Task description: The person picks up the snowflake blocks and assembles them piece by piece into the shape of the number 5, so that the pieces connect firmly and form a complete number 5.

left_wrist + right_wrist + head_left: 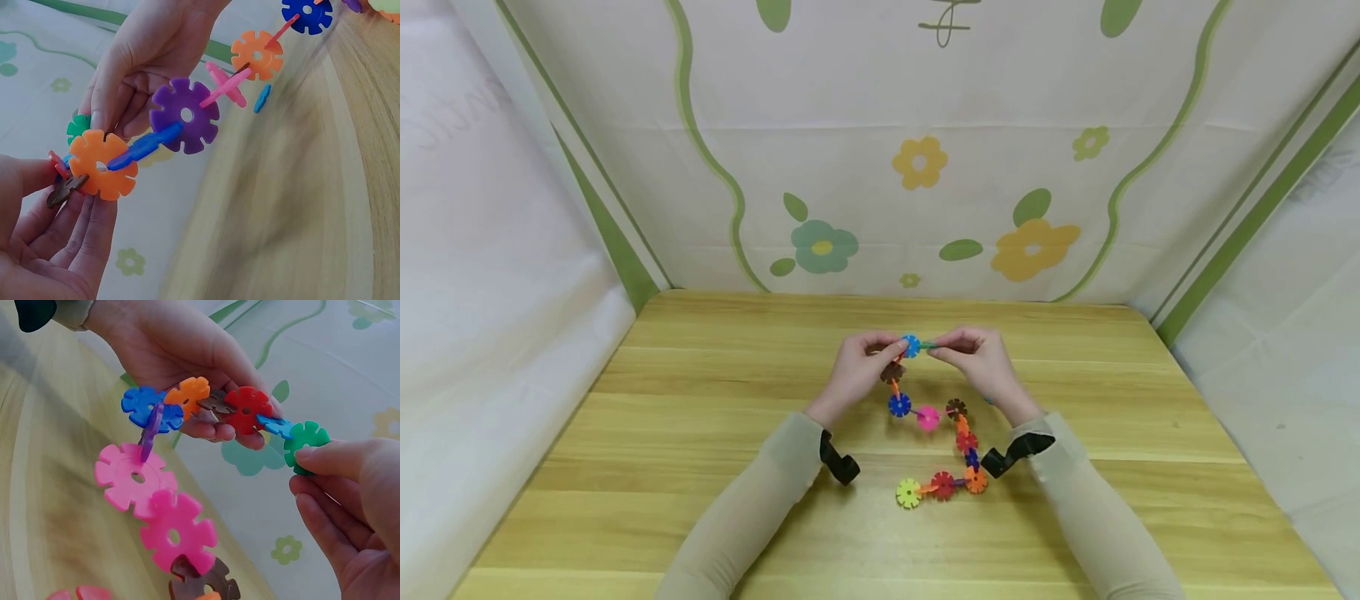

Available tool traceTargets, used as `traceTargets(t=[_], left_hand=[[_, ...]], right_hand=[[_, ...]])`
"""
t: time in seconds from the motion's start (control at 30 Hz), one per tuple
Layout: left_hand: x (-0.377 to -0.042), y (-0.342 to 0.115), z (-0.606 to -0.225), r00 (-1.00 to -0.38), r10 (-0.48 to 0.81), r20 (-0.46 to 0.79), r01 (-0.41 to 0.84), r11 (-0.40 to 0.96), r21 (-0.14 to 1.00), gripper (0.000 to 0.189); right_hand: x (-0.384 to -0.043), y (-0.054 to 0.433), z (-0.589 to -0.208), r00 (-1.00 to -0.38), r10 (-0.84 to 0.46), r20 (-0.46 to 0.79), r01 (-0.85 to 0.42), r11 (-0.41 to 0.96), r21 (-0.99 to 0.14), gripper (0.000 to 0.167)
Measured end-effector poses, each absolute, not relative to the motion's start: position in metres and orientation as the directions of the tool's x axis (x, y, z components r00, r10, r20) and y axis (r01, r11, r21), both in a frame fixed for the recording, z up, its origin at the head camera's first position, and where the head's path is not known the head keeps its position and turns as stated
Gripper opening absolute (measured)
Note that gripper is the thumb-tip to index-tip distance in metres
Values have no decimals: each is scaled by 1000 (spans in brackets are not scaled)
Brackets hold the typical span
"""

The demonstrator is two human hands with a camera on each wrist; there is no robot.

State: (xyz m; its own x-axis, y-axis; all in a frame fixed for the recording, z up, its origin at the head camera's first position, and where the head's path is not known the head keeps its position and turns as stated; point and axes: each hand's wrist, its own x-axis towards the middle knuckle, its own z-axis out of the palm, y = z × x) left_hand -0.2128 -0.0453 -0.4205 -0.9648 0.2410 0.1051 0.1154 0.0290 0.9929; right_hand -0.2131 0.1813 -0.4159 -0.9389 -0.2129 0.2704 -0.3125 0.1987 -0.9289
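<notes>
A chain of slotted plastic snowflake discs, of many colours, runs from both hands down toward the tabletop. The left hand [859, 373] holds its upper end, near a light blue disc [911, 346] and a red disc [247, 409]. Between thumb and fingers, the right hand [983, 367] pinches a green disc [306, 447], which meets the light blue one edge to edge. Below the hands hang brown, orange [103, 165], blue and purple discs [185, 115], then pink ones [928, 418]. The chain's other end is a yellow-green disc [908, 493] nearest the person.
A separate-looking blue disc [262, 99] lies on the wooden table [700, 417], mostly hidden behind the right wrist in the head view. White cloth with printed flowers [920, 163] stands behind the table and at both sides. Black straps [1019, 452] circle the wrists.
</notes>
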Motion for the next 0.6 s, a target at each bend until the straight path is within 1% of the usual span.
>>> traceTargets(t=[0.43,0.6], left_hand=[[-213,-44,-421,-971,220,93,97,8,995,19],[-213,-46,-420,-971,224,85,88,5,996,20]], right_hand=[[-212,171,-420,-941,-187,282,-316,191,-929,8],[-213,170,-419,-943,-188,273,-310,204,-929,11]])
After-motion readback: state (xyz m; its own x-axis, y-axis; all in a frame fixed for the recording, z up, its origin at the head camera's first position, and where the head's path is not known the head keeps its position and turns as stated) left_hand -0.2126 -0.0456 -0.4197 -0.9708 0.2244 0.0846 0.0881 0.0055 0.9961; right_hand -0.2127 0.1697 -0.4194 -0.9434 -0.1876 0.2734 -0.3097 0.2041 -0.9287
